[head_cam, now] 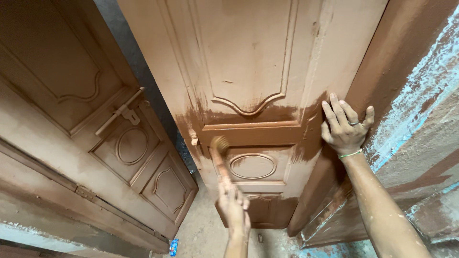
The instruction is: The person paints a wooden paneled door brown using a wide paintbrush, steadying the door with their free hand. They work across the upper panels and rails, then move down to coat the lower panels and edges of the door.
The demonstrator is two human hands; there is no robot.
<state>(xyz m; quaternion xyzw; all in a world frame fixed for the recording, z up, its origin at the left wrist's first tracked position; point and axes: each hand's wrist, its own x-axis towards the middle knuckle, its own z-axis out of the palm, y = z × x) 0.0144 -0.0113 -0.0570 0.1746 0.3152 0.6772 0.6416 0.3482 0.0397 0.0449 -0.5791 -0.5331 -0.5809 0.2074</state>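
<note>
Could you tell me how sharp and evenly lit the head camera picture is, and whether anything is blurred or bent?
Head view: warm, soft light, no harsh glare; wet darker paint on the door has a mild sheen; the brush in the left hand is motion-blurred, the right hand on the door's edge is sharp; wide-angle lens bows the door lines outward.

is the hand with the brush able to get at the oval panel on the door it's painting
Probably yes. The left hand holds the brush with its bristles against the door just left of the oval panel, and nothing lies between them. The right hand rests on the door's edge, well clear.
</note>
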